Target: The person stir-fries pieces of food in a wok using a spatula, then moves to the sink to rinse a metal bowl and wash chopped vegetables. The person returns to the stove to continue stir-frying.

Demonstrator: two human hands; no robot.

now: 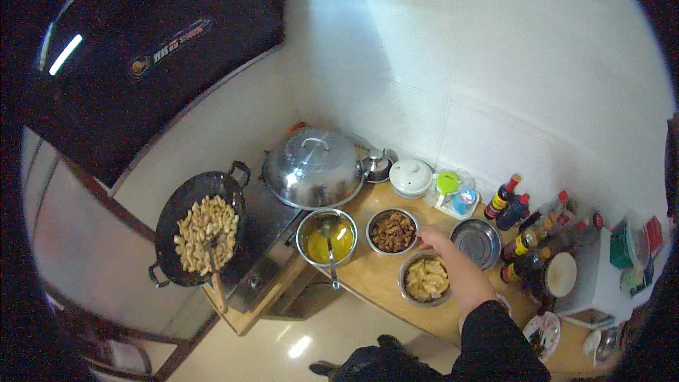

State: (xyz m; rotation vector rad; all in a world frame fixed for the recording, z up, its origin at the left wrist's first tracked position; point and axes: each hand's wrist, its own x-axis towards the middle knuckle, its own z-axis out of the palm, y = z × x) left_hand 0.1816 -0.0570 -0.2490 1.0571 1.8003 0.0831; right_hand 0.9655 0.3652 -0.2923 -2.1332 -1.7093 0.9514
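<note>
My right hand (436, 240) reaches over the wooden counter, its fingertips at the right rim of a metal bowl (393, 232) of browned, chopped food. Whether the fingers grip that rim I cannot tell. Just below the hand, a second metal bowl (424, 279) holds pale yellow pieces, partly covered by my forearm. To the right of the wrist lies an empty metal dish (476, 244). Further left, a metal pot (326, 237) contains yellow liquid, probably oil, with a metal ladle (332, 260) resting in it. My left hand is out of view.
A black wok (171, 207) full of pale chunks, with a wooden-handled spatula (218, 292) in it, sits on the stove at left. Beside it stands a domed-lid pan (318, 170). A white lidded pot (411, 178) and several sauce bottles (501, 199) line the wall. A dark range hood (175, 48) overhangs.
</note>
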